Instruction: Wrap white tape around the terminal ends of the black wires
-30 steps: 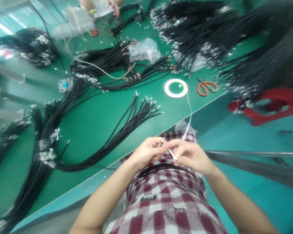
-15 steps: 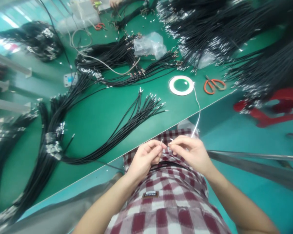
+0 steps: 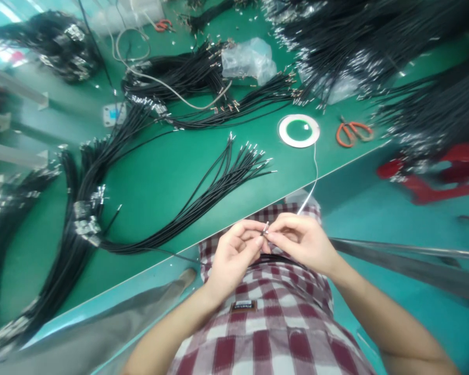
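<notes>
Drawn together since the earlier frame, pinching a cable end (image 3: pixel 266 227) in the left hand (image 3: pixel 236 255) and white strip (image 3: pixel 308 197) in the right hand (image 3: pixel 307 242), seemingly for steadiness.

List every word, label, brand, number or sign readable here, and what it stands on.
No text reads clearly.
Dark patch on the checked clothing: lettering too small and blurred to read.
White roll: no readable print.
Blue-and-white block: any marking too blurred to read.
</notes>
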{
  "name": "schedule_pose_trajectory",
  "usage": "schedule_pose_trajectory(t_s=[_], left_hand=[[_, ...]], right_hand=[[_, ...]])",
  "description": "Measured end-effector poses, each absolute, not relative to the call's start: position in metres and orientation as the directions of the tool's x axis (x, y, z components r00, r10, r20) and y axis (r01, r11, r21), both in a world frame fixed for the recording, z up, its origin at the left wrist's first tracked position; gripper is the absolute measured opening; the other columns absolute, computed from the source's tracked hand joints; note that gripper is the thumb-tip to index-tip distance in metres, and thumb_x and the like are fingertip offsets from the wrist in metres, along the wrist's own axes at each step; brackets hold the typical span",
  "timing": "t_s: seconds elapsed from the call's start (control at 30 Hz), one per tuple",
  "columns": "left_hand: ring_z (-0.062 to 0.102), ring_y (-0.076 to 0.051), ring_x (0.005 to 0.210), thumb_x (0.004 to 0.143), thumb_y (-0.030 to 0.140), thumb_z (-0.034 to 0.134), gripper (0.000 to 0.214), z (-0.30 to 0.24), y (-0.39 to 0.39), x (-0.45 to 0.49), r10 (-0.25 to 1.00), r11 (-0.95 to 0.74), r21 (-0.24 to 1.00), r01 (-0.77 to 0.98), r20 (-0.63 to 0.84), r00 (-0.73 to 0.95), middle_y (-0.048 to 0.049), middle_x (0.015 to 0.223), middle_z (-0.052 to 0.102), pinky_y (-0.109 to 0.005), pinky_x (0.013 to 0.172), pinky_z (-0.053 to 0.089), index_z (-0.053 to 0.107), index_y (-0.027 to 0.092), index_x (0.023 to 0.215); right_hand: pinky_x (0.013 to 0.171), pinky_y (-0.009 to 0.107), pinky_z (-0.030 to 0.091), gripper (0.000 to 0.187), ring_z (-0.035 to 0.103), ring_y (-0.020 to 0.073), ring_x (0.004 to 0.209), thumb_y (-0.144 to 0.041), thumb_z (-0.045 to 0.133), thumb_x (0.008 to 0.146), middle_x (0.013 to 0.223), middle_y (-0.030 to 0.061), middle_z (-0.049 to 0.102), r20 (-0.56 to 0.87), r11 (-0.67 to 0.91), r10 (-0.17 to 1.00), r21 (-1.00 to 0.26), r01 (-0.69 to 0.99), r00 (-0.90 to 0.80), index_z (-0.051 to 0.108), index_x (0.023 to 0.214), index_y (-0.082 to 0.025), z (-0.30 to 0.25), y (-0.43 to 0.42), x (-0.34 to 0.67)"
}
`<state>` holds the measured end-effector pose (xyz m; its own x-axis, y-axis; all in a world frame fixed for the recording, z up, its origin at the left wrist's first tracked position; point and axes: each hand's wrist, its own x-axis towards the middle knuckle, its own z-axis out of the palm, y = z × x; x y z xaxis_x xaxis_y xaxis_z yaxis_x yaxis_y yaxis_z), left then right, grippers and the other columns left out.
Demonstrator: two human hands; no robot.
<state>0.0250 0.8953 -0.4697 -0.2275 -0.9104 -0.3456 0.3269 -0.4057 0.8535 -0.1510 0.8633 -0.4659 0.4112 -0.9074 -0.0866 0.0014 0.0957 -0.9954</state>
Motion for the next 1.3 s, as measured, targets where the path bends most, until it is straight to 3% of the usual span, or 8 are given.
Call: schedule_pose_trajectory(t_s=[0.3,0.63,0.8,0.93,1.03,1.1,1.2,1.3], left_hand=[[0.068,-0.011,0.077,0.09,0.021,0.068,0.014,-0.468,0.895,0.022,-0.946,-0.318,0.91,0.265,-0.29,-0.142,-0.0036,0.082,0.073,-0.018,0.072,0.053,0.068,0.016,0.103],[0.071,-0.015,0.081,0.09,0.02,0.066,0.014,-0.468,0.898,0.016,-0.983,-0.181,0.978,0.104,-0.177,-0.044,-0.007,0.091,0.075,-0.022,0.072,0.058,0.068,0.016,0.104],[0.071,-0.015,0.09,0.093,0.018,0.062,0.021,-0.473,0.902,0.016,-0.994,-0.106,0.994,-0.008,-0.106,-0.04,-0.0066,0.103,0.073,-0.023,0.078,0.057,0.064,0.021,0.114],[0.07,-0.015,0.092,0.092,0.008,0.058,0.039,-0.481,0.905,0.018,-0.994,0.105,0.982,-0.158,0.099,-0.044,-0.0049,0.107,0.07,-0.025,0.082,0.056,0.055,0.026,0.126],[0.071,-0.015,0.091,0.089,0.0,0.056,0.043,-0.486,0.904,0.02,-0.94,0.341,0.86,-0.38,0.31,-0.144,-0.0045,0.104,0.072,-0.025,0.084,0.055,0.06,0.026,0.123],[0.072,-0.017,0.092,0.088,-0.001,0.056,0.044,-0.489,0.903,0.02,-0.908,0.418,0.778,-0.469,0.373,-0.191,-0.0062,0.105,0.074,-0.026,0.085,0.056,0.06,0.024,0.125],[0.073,-0.019,0.093,0.089,0.001,0.057,0.043,-0.49,0.903,0.018,-0.914,0.398,0.77,-0.498,0.378,-0.146,-0.0081,0.107,0.075,-0.029,0.085,0.057,0.062,0.023,0.126],[0.072,-0.02,0.093,0.089,0.005,0.061,0.036,-0.487,0.906,0.014,-0.953,0.284,0.846,-0.45,0.302,-0.034,-0.0075,0.107,0.075,-0.03,0.086,0.057,0.067,0.023,0.12]], right_hand=[[0.064,0.029,0.055,0.014,0.066,0.0158,0.071,-0.024,0.064,0.093,0.079,0.0036,0.066,-0.09,0.094,-0.911,-0.995,-0.009,0.403,0.069,0.081,-0.018,-0.466,0.863,-0.15],[0.064,0.028,0.055,0.013,0.066,0.016,0.071,-0.02,0.064,0.09,0.079,0.0046,0.067,-0.099,0.077,-0.947,-0.993,-0.085,0.304,0.069,0.078,-0.017,-0.463,0.865,-0.144],[0.063,0.028,0.055,0.01,0.066,0.0157,0.069,-0.022,0.066,0.087,0.078,0.0044,0.069,-0.157,0.151,-0.951,-0.988,-0.042,0.266,0.068,0.078,-0.017,-0.464,0.867,-0.14],[0.059,0.024,0.053,0.011,0.063,0.0134,0.064,-0.024,0.068,0.083,0.071,0.0019,0.068,-0.219,0.246,-0.943,-0.966,0.084,0.25,0.066,0.074,-0.017,-0.464,0.866,-0.137],[0.057,0.023,0.051,0.013,0.061,0.0125,0.063,-0.025,0.067,0.082,0.07,0.0012,0.066,-0.227,0.259,-0.947,-0.958,0.122,0.226,0.064,0.072,-0.017,-0.466,0.866,-0.136],[0.058,0.024,0.051,0.014,0.06,0.0123,0.063,-0.026,0.067,0.082,0.069,0.0007,0.065,-0.22,0.252,-0.952,-0.958,0.135,0.214,0.063,0.071,-0.017,-0.467,0.867,-0.136],[0.059,0.024,0.051,0.015,0.059,0.0118,0.062,-0.028,0.067,0.082,0.068,0.0,0.063,-0.213,0.245,-0.956,-0.957,0.153,0.201,0.063,0.072,-0.017,-0.469,0.869,-0.134],[0.056,0.022,0.049,0.016,0.056,0.0109,0.06,-0.028,0.067,0.083,0.067,-0.0007,0.061,-0.214,0.243,-0.96,-0.957,0.158,0.181,0.062,0.071,-0.018,-0.47,0.871,-0.13]])
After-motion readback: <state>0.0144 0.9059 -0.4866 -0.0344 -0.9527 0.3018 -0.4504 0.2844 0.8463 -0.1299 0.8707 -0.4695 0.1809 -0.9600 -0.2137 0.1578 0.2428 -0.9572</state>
